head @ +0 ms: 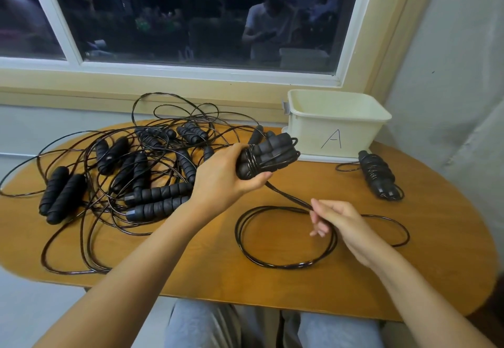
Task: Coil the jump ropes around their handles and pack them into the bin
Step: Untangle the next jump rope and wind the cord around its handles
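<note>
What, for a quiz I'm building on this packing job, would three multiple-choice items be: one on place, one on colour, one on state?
1. Where is the wrapped bundle, relative to the bin? A inside it; B on the table near it; C on top of it.
2. What colour is the bin? A cream; B blue; C red.
3. What is the left hand doing? A lying flat; B hanging empty; C gripping the handles.
Answers: B, it lies on bare wood; A, its walls are cream; C, fingers curl round them.
</note>
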